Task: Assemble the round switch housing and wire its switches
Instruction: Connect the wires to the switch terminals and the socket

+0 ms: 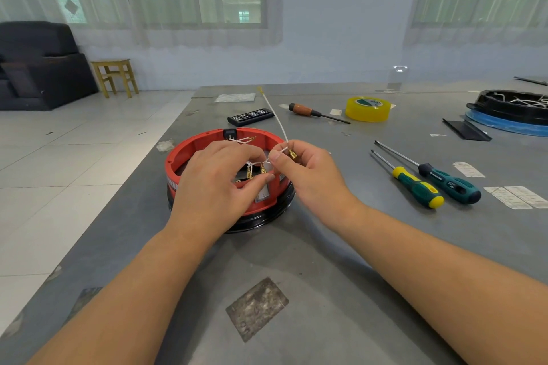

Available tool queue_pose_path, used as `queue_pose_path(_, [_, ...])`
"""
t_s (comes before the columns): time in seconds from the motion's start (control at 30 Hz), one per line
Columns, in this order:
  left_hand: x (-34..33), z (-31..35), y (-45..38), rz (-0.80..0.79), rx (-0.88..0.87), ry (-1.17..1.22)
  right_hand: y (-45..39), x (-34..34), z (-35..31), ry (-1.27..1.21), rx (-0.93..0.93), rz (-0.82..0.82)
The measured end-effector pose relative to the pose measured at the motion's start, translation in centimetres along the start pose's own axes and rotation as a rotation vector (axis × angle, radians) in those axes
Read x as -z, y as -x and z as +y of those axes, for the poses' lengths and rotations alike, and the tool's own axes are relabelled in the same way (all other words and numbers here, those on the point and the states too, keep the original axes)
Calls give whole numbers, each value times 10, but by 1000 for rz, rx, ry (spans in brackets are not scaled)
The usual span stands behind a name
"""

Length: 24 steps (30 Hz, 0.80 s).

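Little text can be read. A white brand name is printed on the dark teal handle of the long screwdriver (449, 182), but its letters are too small to be made out with certainty. Print is seen on the green-and-white core label of the yellow tape roll (367, 109) and on the white paper slips (517, 196) lying on the grey table (326, 246), all illegible.
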<state>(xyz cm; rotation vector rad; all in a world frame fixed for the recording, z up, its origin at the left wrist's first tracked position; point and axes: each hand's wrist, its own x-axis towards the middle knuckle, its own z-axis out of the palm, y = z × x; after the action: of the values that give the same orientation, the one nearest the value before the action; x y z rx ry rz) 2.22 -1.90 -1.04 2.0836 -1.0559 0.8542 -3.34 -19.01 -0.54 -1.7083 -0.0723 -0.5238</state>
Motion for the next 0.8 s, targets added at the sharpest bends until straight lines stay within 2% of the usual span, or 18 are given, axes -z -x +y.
queue_pose_path(0.47, [10,-6,-5,-78,-120,-95,-3,9,-13,199,-5,-71])
queue_pose_path(0.8, [5,-4,0,-79,-68,-90,-2,3,-4,119,14,28])
